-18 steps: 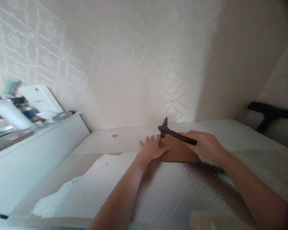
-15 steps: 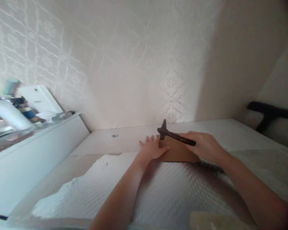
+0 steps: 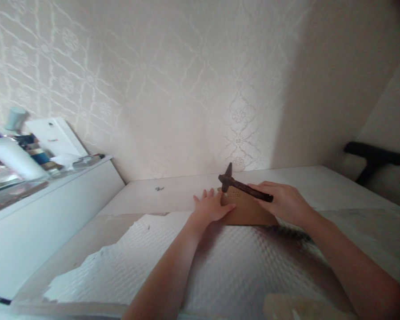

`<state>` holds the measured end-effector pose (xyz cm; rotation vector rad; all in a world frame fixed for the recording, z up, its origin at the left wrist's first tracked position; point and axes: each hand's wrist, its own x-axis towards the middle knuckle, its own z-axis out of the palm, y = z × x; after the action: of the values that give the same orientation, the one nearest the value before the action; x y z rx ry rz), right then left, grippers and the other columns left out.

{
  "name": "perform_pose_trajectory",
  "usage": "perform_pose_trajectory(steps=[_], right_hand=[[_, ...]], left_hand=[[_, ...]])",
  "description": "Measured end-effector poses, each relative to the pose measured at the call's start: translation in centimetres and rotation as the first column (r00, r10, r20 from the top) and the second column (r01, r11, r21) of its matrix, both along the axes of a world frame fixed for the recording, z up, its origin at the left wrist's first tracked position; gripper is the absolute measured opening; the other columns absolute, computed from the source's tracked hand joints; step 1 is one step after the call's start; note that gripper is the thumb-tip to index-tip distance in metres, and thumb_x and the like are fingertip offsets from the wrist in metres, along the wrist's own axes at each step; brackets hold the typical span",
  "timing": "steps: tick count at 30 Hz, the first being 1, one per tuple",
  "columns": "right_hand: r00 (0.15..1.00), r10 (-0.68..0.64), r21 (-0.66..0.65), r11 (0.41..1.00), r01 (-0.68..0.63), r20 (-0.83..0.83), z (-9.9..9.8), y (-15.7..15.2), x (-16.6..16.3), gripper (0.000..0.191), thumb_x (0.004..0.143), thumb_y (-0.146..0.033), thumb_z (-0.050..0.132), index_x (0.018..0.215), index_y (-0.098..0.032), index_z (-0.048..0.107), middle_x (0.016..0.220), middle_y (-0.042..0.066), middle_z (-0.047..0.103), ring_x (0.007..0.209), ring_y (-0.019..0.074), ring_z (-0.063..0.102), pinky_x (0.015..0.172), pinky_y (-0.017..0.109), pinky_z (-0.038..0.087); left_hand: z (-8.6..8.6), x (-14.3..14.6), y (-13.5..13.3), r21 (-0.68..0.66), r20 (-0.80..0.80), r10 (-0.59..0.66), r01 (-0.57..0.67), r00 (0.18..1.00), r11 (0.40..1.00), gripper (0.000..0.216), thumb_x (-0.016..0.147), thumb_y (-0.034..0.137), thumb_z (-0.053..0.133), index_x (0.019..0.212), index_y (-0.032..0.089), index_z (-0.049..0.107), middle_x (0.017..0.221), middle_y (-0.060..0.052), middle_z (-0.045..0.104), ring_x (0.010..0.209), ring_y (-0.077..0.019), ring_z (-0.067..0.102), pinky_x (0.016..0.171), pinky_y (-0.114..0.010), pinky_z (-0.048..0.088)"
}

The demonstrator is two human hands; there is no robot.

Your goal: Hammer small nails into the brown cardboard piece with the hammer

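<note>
My right hand (image 3: 282, 200) is closed round the handle of a dark hammer (image 3: 245, 187). The hammer's head is over the upper left part of a brown board (image 3: 250, 213), close to my left hand; whether it touches the board I cannot tell. Rows of small dots mark the board near the head. My left hand (image 3: 210, 206) lies with fingers spread at the board's left edge, its thumb on the board. Beneath the board's near edge is a white quilted sheet (image 3: 146, 258). A few small dark pieces (image 3: 159, 189) lie to the left on the white surface.
At the left stands a white cabinet (image 3: 53, 213) with a white box (image 3: 58, 135), bottles and other items on top. A patterned wall (image 3: 186, 89) rises behind the work surface. A black T-shaped object (image 3: 375, 155) stands at the right.
The hammer's head has risen very slightly, and the dots on the board show more clearly. My left hand and the board have stayed in place.
</note>
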<state>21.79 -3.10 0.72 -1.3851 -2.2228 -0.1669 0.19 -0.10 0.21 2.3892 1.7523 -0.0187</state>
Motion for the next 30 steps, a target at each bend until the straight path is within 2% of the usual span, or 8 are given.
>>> perform_pose_trajectory(steps=[8, 11, 15, 18, 20, 24, 27, 30], right_hand=[[1.0, -0.021, 0.011, 1.0, 0.021, -0.013, -0.1, 0.1, 0.1, 0.04, 0.079, -0.026, 0.051, 0.119, -0.031, 0.057, 0.106, -0.002, 0.065, 0.086, 0.017, 0.062, 0.07, 0.025, 0.046], [1.0, 0.014, -0.027, 1.0, -0.014, -0.008, -0.2, 0.2, 0.1, 0.043, 0.078, -0.022, 0.051, 0.119, -0.033, 0.056, 0.105, -0.003, 0.066, 0.086, 0.0162, 0.062, 0.069, 0.023, 0.045], [0.997, 0.017, -0.035, 0.999, -0.02, -0.073, -0.2, 0.5, 0.5, 0.038, 0.079, -0.026, 0.049, 0.116, -0.03, 0.059, 0.103, -0.001, 0.066, 0.083, 0.0156, 0.062, 0.069, 0.023, 0.045], [0.988, -0.098, -0.004, 0.995, 0.099, -0.12, -0.3, 0.8, 0.8, 0.036, 0.078, -0.03, 0.05, 0.112, -0.026, 0.062, 0.101, 0.002, 0.067, 0.083, 0.0175, 0.063, 0.069, 0.024, 0.045], [0.965, -0.238, -0.016, 0.971, 0.238, -0.11, -0.5, 1.0, 1.1, 0.037, 0.078, -0.031, 0.05, 0.112, -0.023, 0.062, 0.097, 0.005, 0.069, 0.084, 0.0202, 0.063, 0.07, 0.027, 0.045], [0.86, -0.508, -0.099, 0.859, 0.502, -0.045, -1.4, 1.6, 1.7, 0.047, 0.075, -0.03, 0.05, 0.119, -0.015, 0.058, 0.092, 0.009, 0.07, 0.087, 0.0266, 0.063, 0.073, 0.033, 0.045], [0.805, -0.593, -0.136, 0.8, 0.585, -0.022, -2.2, 1.9, 2.4, 0.045, 0.073, -0.029, 0.051, 0.114, -0.014, 0.061, 0.095, 0.013, 0.069, 0.086, 0.0291, 0.063, 0.071, 0.035, 0.045], [0.805, -0.593, -0.183, 0.794, 0.58, -0.02, -2.8, 2.0, 2.8, 0.036, 0.075, -0.029, 0.047, 0.102, -0.017, 0.067, 0.086, 0.013, 0.07, 0.079, 0.0291, 0.065, 0.064, 0.035, 0.045]], left_hand=[[-0.1, -0.1, 0.1, 0.014, 0.012, -0.001, 0.001, 1.0, 1.0, 0.079, 0.075, 0.075, 0.023, 0.138, 0.026, 0.025, 0.145, -0.012, 0.023, 0.132, -0.0381, 0.016, 0.095, -0.069, 0.013], [-0.2, -0.1, 0.1, 0.016, 0.013, 0.003, -0.003, 1.0, 1.0, 0.08, 0.075, 0.075, 0.023, 0.139, 0.026, 0.023, 0.145, -0.012, 0.023, 0.132, -0.0381, 0.016, 0.095, -0.069, 0.013], [-0.1, 0.0, 0.0, 0.014, 0.004, 0.006, -0.006, 1.0, 1.0, 0.079, 0.076, 0.074, 0.023, 0.14, 0.027, 0.021, 0.146, -0.012, 0.023, 0.132, -0.0378, 0.015, 0.096, -0.068, 0.013], [-0.2, 0.0, 0.0, 0.01, -0.007, 0.007, -0.007, 1.0, 1.0, 0.08, 0.075, 0.075, 0.022, 0.139, 0.027, 0.023, 0.146, -0.011, 0.021, 0.132, -0.0377, 0.015, 0.096, -0.068, 0.012], [-0.2, -0.1, 0.1, 0.009, -0.007, 0.01, -0.01, 1.0, 1.0, 0.082, 0.075, 0.076, 0.021, 0.14, 0.026, 0.023, 0.147, -0.012, 0.02, 0.132, -0.0376, 0.015, 0.097, -0.068, 0.012], [-0.3, -0.1, 0.3, -0.02, -0.016, 0.019, -0.019, 1.0, 1.0, 0.083, 0.075, 0.076, 0.021, 0.141, 0.025, 0.019, 0.147, -0.011, 0.017, 0.133, -0.0363, 0.013, 0.098, -0.066, 0.011], [-0.5, -0.2, 0.4, -0.03, -0.027, 0.027, -0.028, 0.999, 0.999, 0.084, 0.075, 0.076, 0.019, 0.142, 0.025, 0.017, 0.148, -0.011, 0.015, 0.134, -0.0354, 0.012, 0.099, -0.065, 0.012], [-0.8, -0.5, 0.2, -0.018, -0.016, 0.031, -0.031, 0.999, 0.999, 0.084, 0.075, 0.077, 0.018, 0.142, 0.026, 0.017, 0.148, -0.011, 0.015, 0.134, -0.0351, 0.012, 0.099, -0.064, 0.014]])
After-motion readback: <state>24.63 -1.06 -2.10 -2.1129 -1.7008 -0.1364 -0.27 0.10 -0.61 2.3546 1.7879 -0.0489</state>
